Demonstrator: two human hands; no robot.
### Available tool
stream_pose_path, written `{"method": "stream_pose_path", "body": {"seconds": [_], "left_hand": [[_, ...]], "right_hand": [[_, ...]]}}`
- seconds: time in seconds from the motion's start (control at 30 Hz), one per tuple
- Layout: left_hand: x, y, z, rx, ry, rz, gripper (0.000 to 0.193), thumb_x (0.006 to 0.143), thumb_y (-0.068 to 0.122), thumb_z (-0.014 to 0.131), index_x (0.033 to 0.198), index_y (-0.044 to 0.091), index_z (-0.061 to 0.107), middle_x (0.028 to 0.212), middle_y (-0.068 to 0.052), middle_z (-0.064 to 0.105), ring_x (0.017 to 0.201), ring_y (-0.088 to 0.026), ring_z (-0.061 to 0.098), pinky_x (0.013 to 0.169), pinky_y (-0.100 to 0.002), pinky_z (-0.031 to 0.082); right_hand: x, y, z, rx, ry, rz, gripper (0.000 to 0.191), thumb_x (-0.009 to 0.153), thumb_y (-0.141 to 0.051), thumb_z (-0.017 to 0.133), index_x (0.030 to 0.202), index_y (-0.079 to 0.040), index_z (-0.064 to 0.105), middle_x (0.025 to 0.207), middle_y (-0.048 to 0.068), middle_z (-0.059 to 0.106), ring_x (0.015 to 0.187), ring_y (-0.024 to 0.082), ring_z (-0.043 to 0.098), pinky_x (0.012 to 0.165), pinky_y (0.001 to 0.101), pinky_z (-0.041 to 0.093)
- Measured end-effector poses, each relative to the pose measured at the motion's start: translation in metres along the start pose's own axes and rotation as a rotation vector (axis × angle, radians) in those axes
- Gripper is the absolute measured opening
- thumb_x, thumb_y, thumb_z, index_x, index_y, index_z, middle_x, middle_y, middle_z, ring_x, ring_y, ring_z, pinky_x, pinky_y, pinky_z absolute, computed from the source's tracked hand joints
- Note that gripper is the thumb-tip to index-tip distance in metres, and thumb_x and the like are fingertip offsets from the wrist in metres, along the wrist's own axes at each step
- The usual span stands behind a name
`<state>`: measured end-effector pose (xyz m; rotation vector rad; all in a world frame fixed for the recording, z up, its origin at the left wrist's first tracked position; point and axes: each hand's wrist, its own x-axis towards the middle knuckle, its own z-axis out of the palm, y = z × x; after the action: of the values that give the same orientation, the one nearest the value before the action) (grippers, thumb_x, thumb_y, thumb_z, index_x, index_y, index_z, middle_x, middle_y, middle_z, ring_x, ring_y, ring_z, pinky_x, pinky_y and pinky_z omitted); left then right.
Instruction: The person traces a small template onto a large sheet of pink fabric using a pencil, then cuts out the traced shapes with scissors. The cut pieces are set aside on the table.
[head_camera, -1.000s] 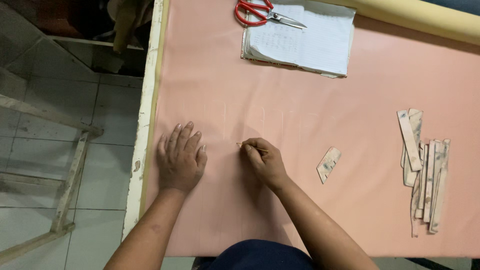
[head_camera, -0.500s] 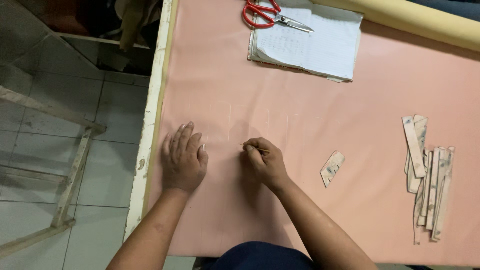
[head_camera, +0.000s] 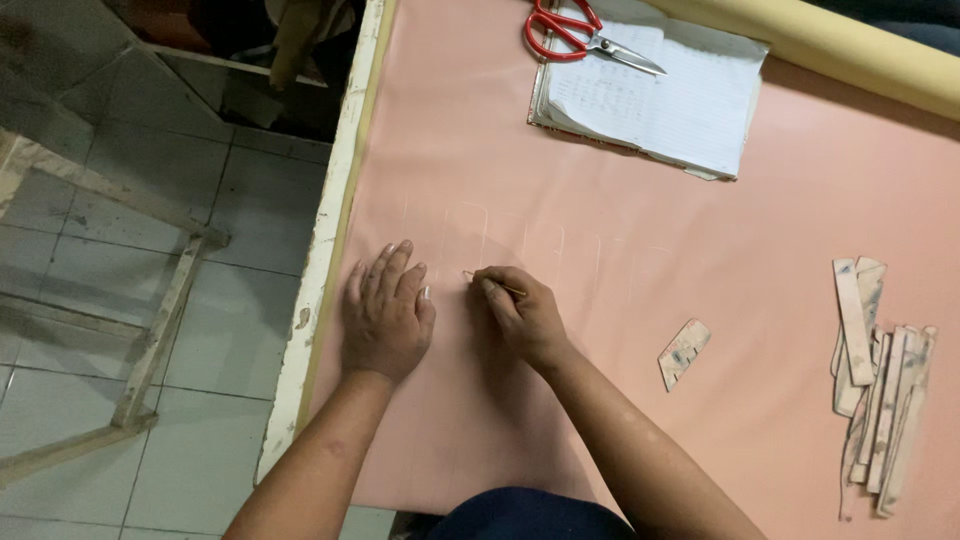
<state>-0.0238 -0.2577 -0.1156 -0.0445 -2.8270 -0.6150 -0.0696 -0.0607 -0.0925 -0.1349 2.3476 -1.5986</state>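
Pink sheet material (head_camera: 620, 330) covers the counter (head_camera: 330, 250) from its chipped pale edge on the left across to the right side of the view, and both of the person's hands lie on it near that left edge. Left hand (head_camera: 385, 320) rests flat, palm down, fingers spread a little and pointing away from the body, with nothing in its grip. Right hand (head_camera: 520, 315) sits just beside it, its grip pressed together around a thin pale marking stick (head_camera: 492, 284), whose tip touches the sheet just past the left thumb. Faint pale outlines (head_camera: 480, 235) of narrow rounded shapes show on the sheet right above the hands. A small mottled card piece (head_camera: 684, 353) lies alone on the sheet to the right of the right forearm, well apart from the hand. Farther right, near the sheet's edge, a loose pile of long mottled strips (head_camera: 880, 400) lies overlapping. At the far side an open notebook (head_camera: 660, 100) lies on the sheet, with red-handled scissors (head_camera: 575, 28) resting across its upper left corner. A cream-coloured roll (head_camera: 840, 45) runs along the far right edge of the counter. Grey floor tiles (head_camera: 120, 300) and a wooden frame (head_camera: 150, 330) show to the left
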Motion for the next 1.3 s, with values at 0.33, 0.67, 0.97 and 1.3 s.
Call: {"method": "stream_pose_path", "body": {"seconds": [0.33, 0.67, 0.97, 1.3], "left_hand": [[-0.002, -0.001, 0.002, -0.001, 0.057, 0.003, 0.032, 0.091, 0.017, 0.058, 0.121, 0.007, 0.063, 0.151, -0.013, 0.051, 0.146, -0.028, 0.042, 0.123, -0.052, 0.025], [-0.007, -0.007, 0.003, -0.048, 0.272, -0.040, 0.026, 0.087, 0.005, 0.057, 0.112, 0.004, 0.054, 0.138, -0.019, 0.053, 0.133, -0.040, 0.049, 0.114, -0.053, 0.040], [-0.015, -0.020, 0.014, -0.387, 0.395, -0.188, 0.028, 0.090, -0.004, 0.050, 0.117, 0.001, 0.047, 0.140, -0.026, 0.048, 0.126, -0.043, 0.050, 0.105, -0.048, 0.048], [-0.015, -0.022, 0.012, -0.359, 0.418, -0.169, 0.028, 0.091, -0.004, 0.051, 0.118, 0.003, 0.046, 0.140, -0.023, 0.049, 0.128, -0.041, 0.052, 0.109, -0.048, 0.047]], "right_hand": [[-0.005, 0.005, 0.008, 0.031, 0.007, -0.064, 0.017, 0.100, -0.009, 0.061, 0.110, 0.001, 0.069, 0.103, 0.009, 0.077, 0.096, 0.014, 0.072, 0.085, 0.0273, 0.057], [-0.005, 0.004, 0.007, 0.023, -0.025, -0.073, 0.017, 0.100, -0.008, 0.059, 0.110, 0.000, 0.070, 0.105, 0.009, 0.077, 0.100, 0.015, 0.073, 0.088, 0.0274, 0.057], [0.006, -0.010, 0.029, -0.001, -0.083, -0.088, 0.019, 0.101, -0.010, 0.060, 0.114, -0.001, 0.070, 0.107, 0.010, 0.077, 0.101, 0.017, 0.073, 0.089, 0.0283, 0.057], [0.012, -0.011, 0.039, -0.036, -0.124, -0.130, 0.019, 0.101, -0.010, 0.061, 0.113, 0.000, 0.071, 0.108, 0.011, 0.078, 0.100, 0.016, 0.073, 0.089, 0.0287, 0.057]]}}
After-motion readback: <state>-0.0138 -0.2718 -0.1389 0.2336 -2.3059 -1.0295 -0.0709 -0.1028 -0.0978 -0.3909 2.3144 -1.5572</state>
